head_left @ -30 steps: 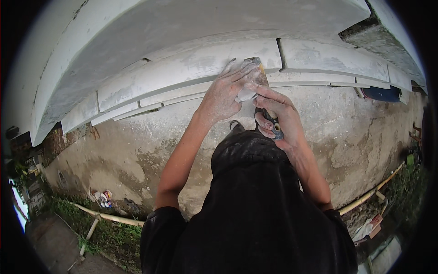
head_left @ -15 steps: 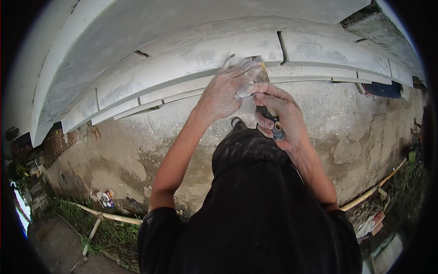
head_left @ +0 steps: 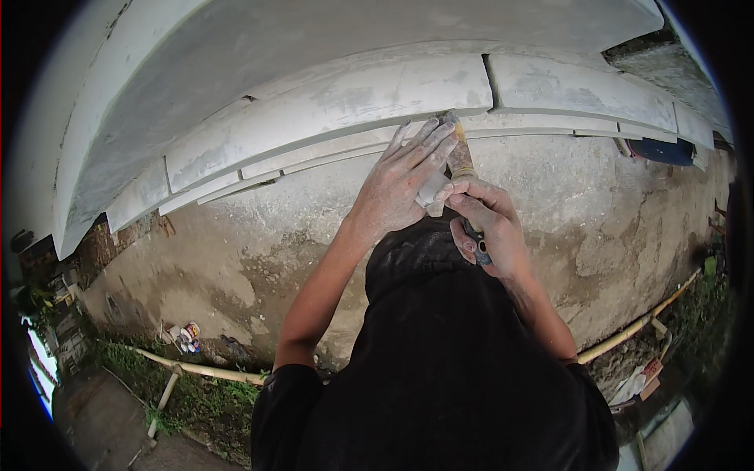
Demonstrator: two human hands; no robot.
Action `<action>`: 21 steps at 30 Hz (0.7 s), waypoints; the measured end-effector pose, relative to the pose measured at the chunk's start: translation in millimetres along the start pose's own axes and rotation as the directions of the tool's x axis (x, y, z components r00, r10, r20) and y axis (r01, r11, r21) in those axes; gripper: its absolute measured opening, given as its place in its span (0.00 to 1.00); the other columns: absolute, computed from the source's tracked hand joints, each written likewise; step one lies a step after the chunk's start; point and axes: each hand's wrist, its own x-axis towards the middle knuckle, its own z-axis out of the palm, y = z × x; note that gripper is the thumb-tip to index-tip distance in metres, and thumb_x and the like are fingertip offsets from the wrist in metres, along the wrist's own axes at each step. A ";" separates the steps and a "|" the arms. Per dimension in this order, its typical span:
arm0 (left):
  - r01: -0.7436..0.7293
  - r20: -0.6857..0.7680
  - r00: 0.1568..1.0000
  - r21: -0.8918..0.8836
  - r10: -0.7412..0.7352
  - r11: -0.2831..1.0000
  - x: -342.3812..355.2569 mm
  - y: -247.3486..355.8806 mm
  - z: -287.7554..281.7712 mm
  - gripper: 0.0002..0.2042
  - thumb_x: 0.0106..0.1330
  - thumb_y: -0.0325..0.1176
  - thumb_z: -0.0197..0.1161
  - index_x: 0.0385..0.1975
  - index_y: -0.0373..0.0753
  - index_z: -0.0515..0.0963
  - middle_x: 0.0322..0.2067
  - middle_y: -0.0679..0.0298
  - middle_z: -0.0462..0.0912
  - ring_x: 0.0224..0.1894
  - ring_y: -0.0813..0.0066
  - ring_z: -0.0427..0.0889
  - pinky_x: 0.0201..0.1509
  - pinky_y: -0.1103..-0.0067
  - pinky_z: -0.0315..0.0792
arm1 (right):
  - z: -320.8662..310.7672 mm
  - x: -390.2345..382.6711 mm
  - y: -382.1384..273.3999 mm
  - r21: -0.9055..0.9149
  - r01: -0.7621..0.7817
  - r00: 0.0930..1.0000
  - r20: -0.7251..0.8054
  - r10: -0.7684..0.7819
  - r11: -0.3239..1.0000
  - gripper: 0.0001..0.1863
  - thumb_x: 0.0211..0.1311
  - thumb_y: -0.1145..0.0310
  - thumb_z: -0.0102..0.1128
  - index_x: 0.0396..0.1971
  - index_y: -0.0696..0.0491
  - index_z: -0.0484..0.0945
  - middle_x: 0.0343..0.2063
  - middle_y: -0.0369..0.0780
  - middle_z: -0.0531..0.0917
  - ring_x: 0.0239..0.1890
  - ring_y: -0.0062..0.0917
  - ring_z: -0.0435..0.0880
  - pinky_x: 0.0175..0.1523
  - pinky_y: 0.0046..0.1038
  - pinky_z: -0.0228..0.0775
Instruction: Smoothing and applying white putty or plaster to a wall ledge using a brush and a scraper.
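My dusty left hand (head_left: 397, 184) has its fingers stretched along a long, stained, yellowish-brown tool (head_left: 461, 141), whose upper end is just below the white plastered ledge (head_left: 330, 102). A small white piece (head_left: 432, 188) lies between my two hands, with my left thumb hidden or unclear there. My right hand (head_left: 495, 228), also dusty, is closed on the tool's dark lower handle, and its thumb and forefinger touch the white piece.
Overhead is a pale concrete slab (head_left: 236, 47). A weathered wall (head_left: 605, 220) lies below the ledges, with a dark blue object (head_left: 660, 153) at right. Bamboo poles (head_left: 204, 373) run over weeds and bare ground, near small littered items (head_left: 188, 337).
Both hands and the tool have shifted slightly down and to the right. My left fingers now lie a little lower, more below the ledge's face.
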 end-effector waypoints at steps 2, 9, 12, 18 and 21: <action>0.011 -0.003 1.000 -0.018 -0.011 1.000 -1.9 0.9 4.5 0.43 0.47 0.23 0.70 0.71 0.40 0.65 0.71 0.56 0.66 0.74 0.57 0.64 0.80 0.56 0.50 | -5.3 1.3 7.5 -0.009 0.004 1.000 0.008 -0.004 1.000 0.09 0.73 0.72 0.52 0.41 0.58 0.82 0.23 0.33 0.72 0.13 0.16 0.69 0.14 0.21 0.56; 0.051 -0.372 0.918 -0.241 -0.140 0.969 -23.4 -3.9 23.0 0.24 0.48 0.21 0.64 0.51 0.33 0.78 0.53 0.51 0.83 0.57 0.46 0.80 0.63 0.61 0.73 | -14.1 4.3 15.3 0.163 -0.012 0.996 0.087 -0.002 0.987 0.09 0.74 0.71 0.52 0.43 0.57 0.80 0.25 0.33 0.73 0.13 0.15 0.68 0.15 0.19 0.55; 0.165 -0.375 0.790 -0.632 -0.485 0.758 -24.6 0.4 41.8 0.13 0.55 0.23 0.61 0.41 0.31 0.78 0.35 0.58 0.84 0.36 0.64 0.82 0.43 0.71 0.75 | -11.5 14.2 14.2 0.208 0.005 0.998 0.054 -0.017 0.978 0.08 0.74 0.71 0.52 0.44 0.55 0.79 0.28 0.33 0.73 0.14 0.14 0.67 0.15 0.18 0.55; 0.182 0.010 0.700 -0.970 -0.714 0.164 17.5 27.0 34.8 0.17 0.72 0.46 0.65 0.43 0.35 0.77 0.26 0.72 0.75 0.25 0.88 0.69 0.27 0.84 0.63 | -3.5 6.2 5.8 0.197 -0.062 0.998 0.045 0.054 0.978 0.06 0.74 0.70 0.52 0.42 0.54 0.78 0.30 0.33 0.73 0.15 0.14 0.67 0.15 0.18 0.55; 0.202 0.019 0.624 -0.970 -0.781 0.138 37.5 31.7 36.7 0.15 0.71 0.42 0.67 0.43 0.34 0.78 0.29 0.71 0.78 0.28 0.87 0.72 0.30 0.84 0.68 | -1.9 6.7 10.5 0.193 -0.044 0.998 0.044 0.036 0.980 0.05 0.74 0.70 0.53 0.41 0.53 0.78 0.30 0.32 0.73 0.14 0.13 0.67 0.15 0.18 0.54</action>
